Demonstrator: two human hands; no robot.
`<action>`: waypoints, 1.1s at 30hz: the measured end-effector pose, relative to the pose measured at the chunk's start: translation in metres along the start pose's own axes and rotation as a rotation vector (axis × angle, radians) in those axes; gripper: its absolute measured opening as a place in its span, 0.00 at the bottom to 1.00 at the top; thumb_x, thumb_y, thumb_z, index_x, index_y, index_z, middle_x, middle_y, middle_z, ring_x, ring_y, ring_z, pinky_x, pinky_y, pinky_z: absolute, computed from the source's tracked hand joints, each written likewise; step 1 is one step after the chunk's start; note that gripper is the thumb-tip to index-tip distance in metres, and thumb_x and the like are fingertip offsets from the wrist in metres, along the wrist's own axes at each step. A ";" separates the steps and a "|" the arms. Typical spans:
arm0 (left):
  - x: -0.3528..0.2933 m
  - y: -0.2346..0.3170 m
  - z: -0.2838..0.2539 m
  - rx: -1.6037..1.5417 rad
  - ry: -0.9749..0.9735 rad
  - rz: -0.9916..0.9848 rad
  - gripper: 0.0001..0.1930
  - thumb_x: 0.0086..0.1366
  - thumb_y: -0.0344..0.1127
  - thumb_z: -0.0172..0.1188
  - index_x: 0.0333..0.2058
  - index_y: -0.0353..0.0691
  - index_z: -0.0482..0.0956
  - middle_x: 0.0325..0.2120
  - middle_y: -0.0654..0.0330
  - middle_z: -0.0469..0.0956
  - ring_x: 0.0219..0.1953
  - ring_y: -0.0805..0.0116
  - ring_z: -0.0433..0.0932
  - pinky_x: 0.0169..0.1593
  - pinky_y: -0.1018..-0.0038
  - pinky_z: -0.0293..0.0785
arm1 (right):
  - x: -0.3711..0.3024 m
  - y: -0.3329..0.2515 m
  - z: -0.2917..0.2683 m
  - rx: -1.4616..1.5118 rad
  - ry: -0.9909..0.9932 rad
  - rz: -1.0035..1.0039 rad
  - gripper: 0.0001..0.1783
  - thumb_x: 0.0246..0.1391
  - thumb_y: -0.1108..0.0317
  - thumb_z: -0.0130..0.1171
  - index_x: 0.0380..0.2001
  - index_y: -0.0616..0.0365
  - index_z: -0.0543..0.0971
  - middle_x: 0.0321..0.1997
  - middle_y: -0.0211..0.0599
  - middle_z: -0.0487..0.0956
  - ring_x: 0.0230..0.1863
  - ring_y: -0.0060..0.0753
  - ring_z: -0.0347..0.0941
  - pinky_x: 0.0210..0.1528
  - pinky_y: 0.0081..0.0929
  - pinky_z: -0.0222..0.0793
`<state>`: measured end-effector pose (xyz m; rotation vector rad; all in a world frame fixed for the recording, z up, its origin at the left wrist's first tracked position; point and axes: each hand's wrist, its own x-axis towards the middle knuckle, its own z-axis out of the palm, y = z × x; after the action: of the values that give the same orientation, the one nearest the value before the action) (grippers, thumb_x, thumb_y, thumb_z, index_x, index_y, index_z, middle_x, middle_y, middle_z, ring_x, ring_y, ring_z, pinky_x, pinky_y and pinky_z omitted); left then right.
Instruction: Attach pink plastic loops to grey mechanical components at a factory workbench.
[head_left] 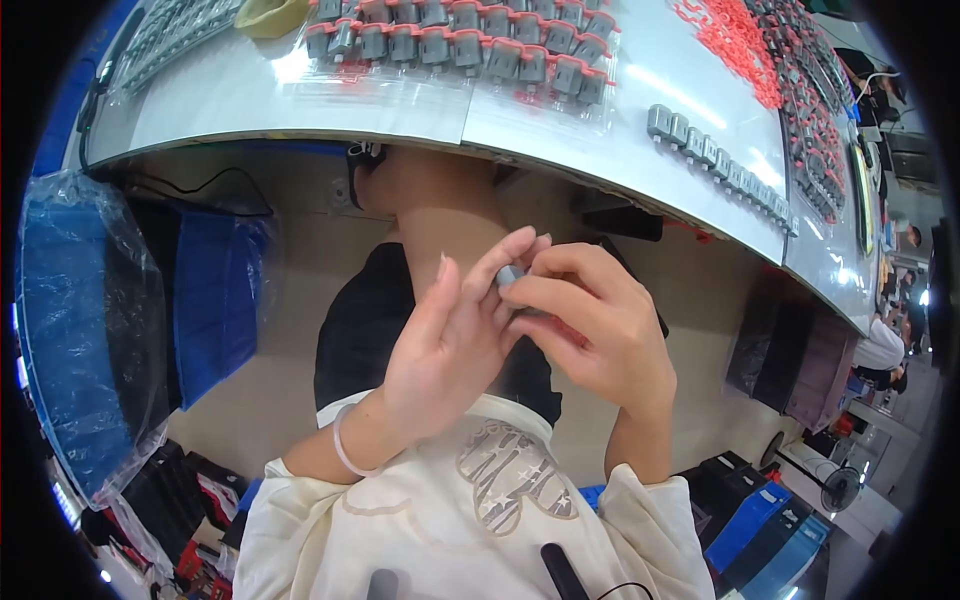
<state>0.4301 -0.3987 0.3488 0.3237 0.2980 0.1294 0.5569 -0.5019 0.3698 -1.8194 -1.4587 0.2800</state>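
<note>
While you pinched the small grey part (510,275) between both hands, left hand (450,345) and right hand (590,325) closed narrowly on it above your lap, off the table (640,130). It looked light, rigid, slippery; fingertip grip suited.

Single head view looks steeply down, close on the lap and table edge (620,175).

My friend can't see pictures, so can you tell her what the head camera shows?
Two bare hands meet above the person's lap, the left hand and right hand pinching a small grey part between their fingertips. Beyond them a curved white table carries rows of grey parts with red bits. A blue bin lined with clear plastic stands at the left.
</note>
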 end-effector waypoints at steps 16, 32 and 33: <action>0.003 0.027 -0.017 0.584 -0.032 0.145 0.27 0.69 0.49 0.38 0.55 0.31 0.63 0.53 0.48 0.68 0.56 0.59 0.67 0.60 0.65 0.60 | 0.060 0.029 -0.090 0.027 0.021 0.315 0.14 0.48 0.79 0.57 0.41 0.65 0.76 0.39 0.35 0.77 0.38 0.22 0.73 0.44 0.20 0.68; 0.006 0.054 -0.041 0.773 0.138 0.344 0.12 0.67 0.34 0.47 0.41 0.32 0.73 0.37 0.57 0.76 0.42 0.70 0.74 0.49 0.74 0.68 | 0.124 0.081 -0.108 -0.155 -0.354 0.280 0.09 0.49 0.72 0.58 0.34 0.62 0.74 0.32 0.30 0.75 0.36 0.22 0.70 0.44 0.23 0.66; 0.007 0.053 -0.040 0.794 0.158 0.342 0.12 0.67 0.34 0.46 0.41 0.32 0.72 0.37 0.54 0.76 0.41 0.68 0.75 0.48 0.72 0.69 | 0.124 0.081 -0.108 -0.197 -0.359 0.260 0.08 0.49 0.72 0.57 0.34 0.62 0.74 0.32 0.30 0.75 0.34 0.21 0.69 0.42 0.23 0.66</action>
<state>0.4199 -0.3358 0.3281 1.1576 0.4423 0.3745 0.7210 -0.4394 0.4232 -2.2086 -1.5282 0.6394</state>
